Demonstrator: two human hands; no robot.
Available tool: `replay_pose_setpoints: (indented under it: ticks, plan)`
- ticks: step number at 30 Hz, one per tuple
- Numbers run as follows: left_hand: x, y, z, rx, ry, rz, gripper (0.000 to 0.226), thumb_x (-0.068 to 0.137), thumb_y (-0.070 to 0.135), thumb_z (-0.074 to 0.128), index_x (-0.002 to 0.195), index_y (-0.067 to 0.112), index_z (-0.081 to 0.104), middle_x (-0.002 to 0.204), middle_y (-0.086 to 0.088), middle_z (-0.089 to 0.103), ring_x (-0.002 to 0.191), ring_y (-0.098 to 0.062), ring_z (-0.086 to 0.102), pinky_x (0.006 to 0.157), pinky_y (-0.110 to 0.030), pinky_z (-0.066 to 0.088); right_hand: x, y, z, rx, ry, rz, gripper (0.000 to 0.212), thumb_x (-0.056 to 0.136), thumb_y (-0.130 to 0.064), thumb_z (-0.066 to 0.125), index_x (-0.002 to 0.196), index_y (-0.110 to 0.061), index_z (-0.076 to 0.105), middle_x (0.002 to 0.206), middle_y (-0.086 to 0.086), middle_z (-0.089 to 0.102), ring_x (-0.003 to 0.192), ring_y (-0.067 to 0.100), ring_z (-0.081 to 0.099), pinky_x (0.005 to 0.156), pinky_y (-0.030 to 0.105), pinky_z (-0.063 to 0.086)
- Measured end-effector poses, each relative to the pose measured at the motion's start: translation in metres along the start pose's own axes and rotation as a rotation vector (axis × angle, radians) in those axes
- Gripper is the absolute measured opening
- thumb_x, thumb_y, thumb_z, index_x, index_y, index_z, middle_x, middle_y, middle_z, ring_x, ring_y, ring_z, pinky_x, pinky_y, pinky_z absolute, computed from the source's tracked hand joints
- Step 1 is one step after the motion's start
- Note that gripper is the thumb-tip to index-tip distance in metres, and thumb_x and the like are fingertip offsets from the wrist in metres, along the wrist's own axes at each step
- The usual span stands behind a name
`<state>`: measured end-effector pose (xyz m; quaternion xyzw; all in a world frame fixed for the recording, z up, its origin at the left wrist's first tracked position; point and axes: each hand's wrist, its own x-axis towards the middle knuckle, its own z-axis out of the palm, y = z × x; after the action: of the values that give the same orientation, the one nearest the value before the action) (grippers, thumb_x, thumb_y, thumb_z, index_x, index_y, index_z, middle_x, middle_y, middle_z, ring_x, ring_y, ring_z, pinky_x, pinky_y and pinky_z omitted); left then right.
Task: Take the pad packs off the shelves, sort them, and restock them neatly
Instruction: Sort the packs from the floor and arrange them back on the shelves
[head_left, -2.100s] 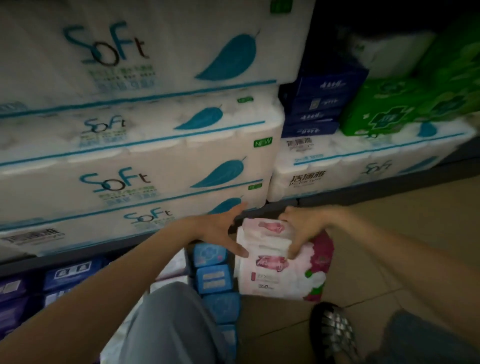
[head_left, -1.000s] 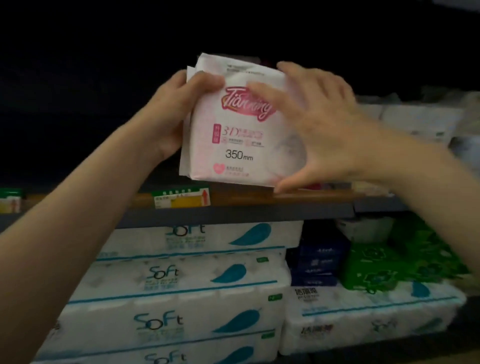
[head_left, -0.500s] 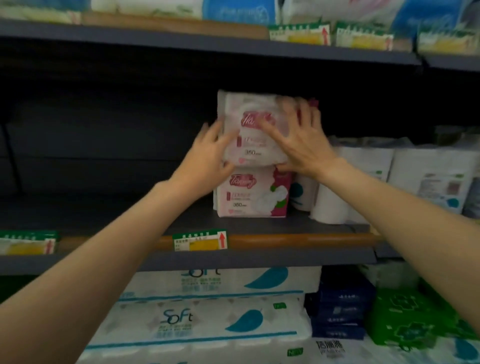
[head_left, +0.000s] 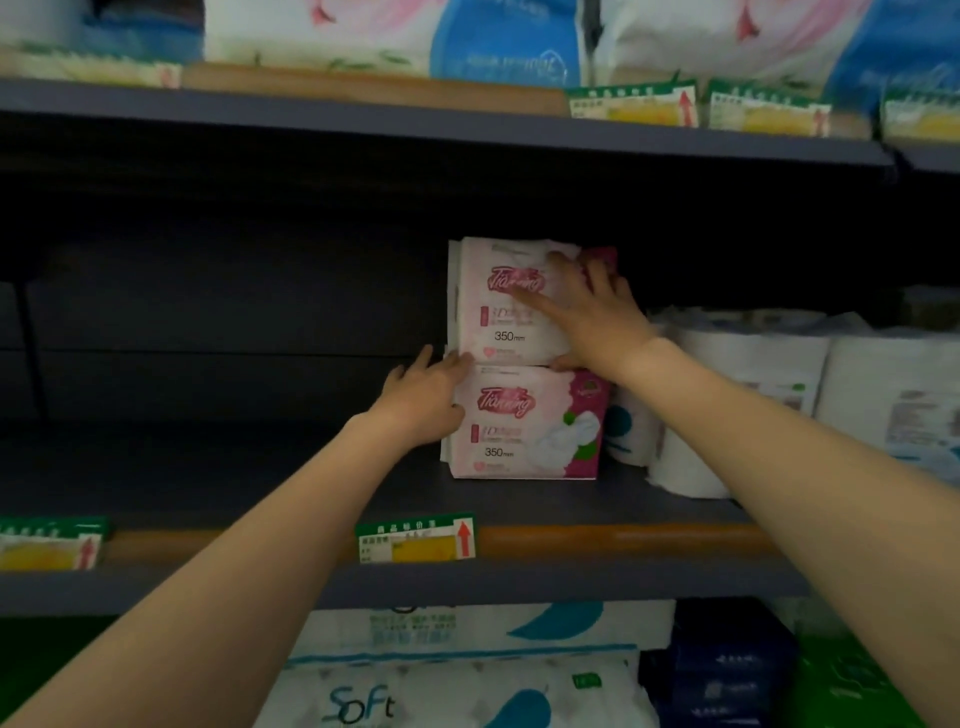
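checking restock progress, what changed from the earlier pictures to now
The upper pad pack went from the floor pile up to the middle shelf and now sits on the lower pad pack. The left hand let go and slid down to the stack's left edge; the right hand lies spread on the upper pack's front. The tissue rolls beside the stack and the price tag have not moved.
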<state>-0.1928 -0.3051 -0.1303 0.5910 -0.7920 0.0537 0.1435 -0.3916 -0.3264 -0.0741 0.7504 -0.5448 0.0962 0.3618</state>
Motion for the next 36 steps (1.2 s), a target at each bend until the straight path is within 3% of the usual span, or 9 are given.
replay_pose_setpoints:
  ticks: [4, 7, 11, 15, 24, 29, 32, 34, 36]
  plan:
    - [-0.007, 0.008, -0.001, -0.039, 0.019, -0.03, 0.06, 0.094, 0.018, 0.043, 0.149, 0.018, 0.017, 0.156, -0.005, 0.016, 0.145, -0.03, 0.002, 0.115, -0.049, 0.009, -0.034, -0.015, -0.003, 0.049, 0.123, -0.006, 0.081, 0.081, -0.036, 0.069, 0.147, -0.034, 0.023, 0.156, 0.017, 0.004, 0.14, 0.041, 0.009, 0.11, 0.057, 0.017]
    - [-0.027, 0.023, 0.009, -0.157, 0.408, -0.002, 0.046, 0.091, 0.016, 0.048, 0.136, 0.011, 0.044, 0.139, -0.014, 0.044, 0.134, -0.034, 0.031, 0.107, -0.048, 0.029, -0.089, -0.025, 0.014, 0.098, 0.365, -0.03, 0.069, 0.072, -0.021, 0.076, 0.134, -0.019, 0.045, 0.143, 0.025, 0.036, 0.128, 0.042, 0.03, 0.097, 0.06, 0.034]
    - [-0.077, 0.059, 0.046, -0.371, 0.753, 0.31, 0.033, 0.083, 0.014, 0.049, 0.115, 0.011, 0.059, 0.118, -0.009, 0.055, 0.11, -0.024, 0.045, 0.089, -0.03, 0.031, -0.165, -0.023, 0.031, 0.138, 0.339, 0.036, 0.063, 0.071, -0.016, 0.071, 0.129, -0.014, 0.047, 0.138, 0.025, 0.039, 0.121, 0.037, 0.029, 0.093, 0.057, 0.037]
    - [-0.129, 0.07, 0.122, -0.421, 0.664, 0.56, 0.028, 0.081, 0.011, 0.045, 0.105, 0.01, 0.06, 0.109, -0.003, 0.053, 0.1, -0.022, 0.048, 0.084, -0.032, 0.036, -0.241, -0.018, 0.045, 0.179, 0.256, 0.064, 0.05, 0.077, -0.01, 0.066, 0.124, -0.009, 0.05, 0.134, 0.025, 0.041, 0.119, 0.037, 0.033, 0.089, 0.054, 0.039]
    - [-0.217, 0.048, 0.295, -0.224, 0.261, 0.49, 0.029, 0.076, 0.011, 0.043, 0.102, 0.015, 0.054, 0.104, -0.009, 0.056, 0.094, -0.025, 0.049, 0.079, -0.035, 0.036, -0.384, -0.12, 0.169, 0.399, -0.007, -0.254, 0.039, 0.077, -0.018, 0.057, 0.113, -0.005, 0.056, 0.122, 0.025, 0.053, 0.111, 0.036, 0.041, 0.084, 0.049, 0.046]
    - [-0.305, 0.01, 0.347, -0.083, 0.201, 0.46, 0.03, 0.07, 0.007, 0.043, 0.091, 0.007, 0.064, 0.096, -0.011, 0.062, 0.088, -0.025, 0.047, 0.074, -0.034, 0.033, -0.438, -0.243, 0.24, 0.624, -0.23, -0.595, 0.045, 0.063, -0.021, 0.079, 0.104, -0.008, 0.065, 0.113, 0.021, 0.06, 0.101, 0.038, 0.06, 0.08, 0.045, 0.051]
    - [-0.358, -0.026, 0.364, 0.022, 0.068, 0.356, 0.034, 0.066, 0.011, 0.041, 0.095, 0.012, 0.058, 0.096, -0.011, 0.062, 0.087, -0.026, 0.045, 0.073, -0.035, 0.032, -0.463, -0.297, 0.268, 0.594, -0.538, -0.721, 0.053, 0.078, -0.029, 0.069, 0.126, -0.013, 0.055, 0.139, 0.018, 0.043, 0.126, 0.033, 0.043, 0.098, 0.04, 0.038]
    - [-0.383, -0.042, 0.369, 0.12, -0.032, 0.315, 0.038, 0.062, 0.012, 0.039, 0.093, 0.012, 0.061, 0.095, -0.01, 0.062, 0.084, -0.025, 0.043, 0.07, -0.035, 0.03, -0.473, -0.317, 0.288, 0.551, -0.755, -0.69, 0.058, 0.09, -0.033, 0.056, 0.142, -0.018, 0.035, 0.154, 0.01, 0.02, 0.139, 0.027, 0.022, 0.108, 0.037, 0.025]
    - [-0.392, -0.046, 0.366, 0.215, -0.115, 0.289, 0.037, 0.061, 0.011, 0.044, 0.091, 0.012, 0.065, 0.093, -0.008, 0.062, 0.081, -0.025, 0.047, 0.068, -0.036, 0.032, -0.478, -0.327, 0.304, 0.588, -0.854, -0.605, 0.06, 0.093, -0.038, 0.051, 0.146, -0.02, 0.027, 0.156, 0.008, 0.011, 0.141, 0.026, 0.017, 0.11, 0.036, 0.023]
